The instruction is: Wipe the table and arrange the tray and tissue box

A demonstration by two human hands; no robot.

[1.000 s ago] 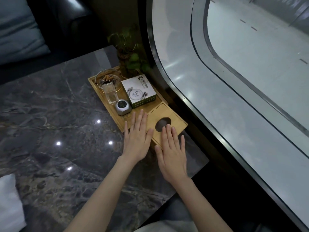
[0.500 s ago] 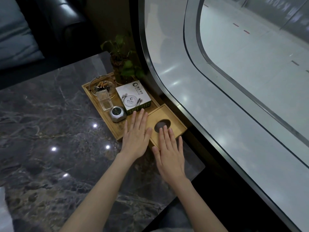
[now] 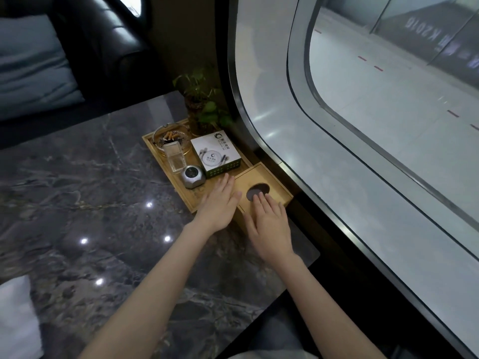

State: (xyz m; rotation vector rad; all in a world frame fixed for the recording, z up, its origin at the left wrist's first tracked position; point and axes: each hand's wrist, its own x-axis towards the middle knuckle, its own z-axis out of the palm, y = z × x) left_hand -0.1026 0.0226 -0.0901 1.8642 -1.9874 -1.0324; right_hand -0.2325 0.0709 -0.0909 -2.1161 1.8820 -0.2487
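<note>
Your fingers (image 3: pixel 261 203) lie flat and spread on both hands, grasping nothing. The right hand (image 3: pixel 269 224) rests palm-down on the lid of the tissue box (image 3: pixel 269 181), its fingertips at the near rim of the dark oval slot. The left hand (image 3: pixel 220 200) lies flat across the near end of the tray (image 3: pixel 155 145), right where tray and box meet.

The box sits at the worktop's (image 3: pixel 77 203) right edge, touching the tray's near end, the two forming one line along the curved window ledge (image 3: pixel 298 151). Over the last second both hands have held the same flat pose on the same spots, and tray and box have kept their places against each other. Most of the apparent shift is your head moving. I read this as the last squaring-up press, with the arranging nearly finished.

On the tray, from your hand outward: a small grey metal object (image 3: pixel 193 176), a white printed box (image 3: pixel 216 155), a clear container (image 3: pixel 176 158), then an ashtray (image 3: pixel 171 137) with butts in it. A plant (image 3: pixel 202 110) stands at the far end.

A white cloth (image 3: pixel 15 320) lies at the worktop's near left corner, well apart from both hands. The marble shows clean reflections, but whether wiping is done you cannot tell from here.
</note>
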